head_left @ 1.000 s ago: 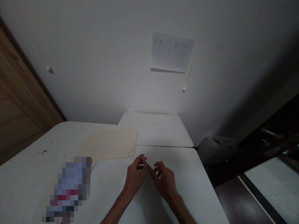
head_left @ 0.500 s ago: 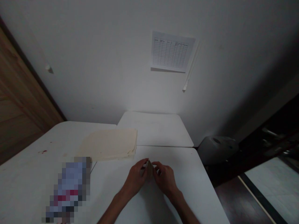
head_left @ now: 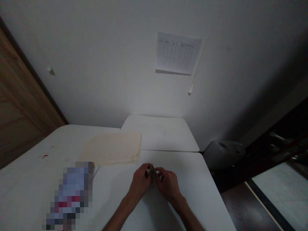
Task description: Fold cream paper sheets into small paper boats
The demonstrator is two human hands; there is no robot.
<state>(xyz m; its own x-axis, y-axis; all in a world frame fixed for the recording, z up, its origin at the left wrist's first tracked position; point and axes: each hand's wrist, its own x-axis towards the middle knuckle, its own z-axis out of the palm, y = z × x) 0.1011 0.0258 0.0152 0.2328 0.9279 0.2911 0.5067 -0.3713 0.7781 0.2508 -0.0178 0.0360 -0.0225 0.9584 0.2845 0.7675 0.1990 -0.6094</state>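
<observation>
Slippage seemed possible if either pinch loosened: left hand (head_left: 140, 180) and right hand (head_left: 168, 184) gripped a thin brownish piece (head_left: 152, 172) above the tabletop (head_left: 199, 186).

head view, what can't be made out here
Head view: held piece, mostly hidden by the hands.
Head view: item at left, masked by pixel blocks.
Head view: sheet, print too small to read.
Head view: wood panel, cut off by left edge.

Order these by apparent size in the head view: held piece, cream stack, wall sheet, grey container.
Largest to smallest:
1. Cream stack and wall sheet: too alike to rank
2. Grey container
3. Held piece, partly hidden
</observation>
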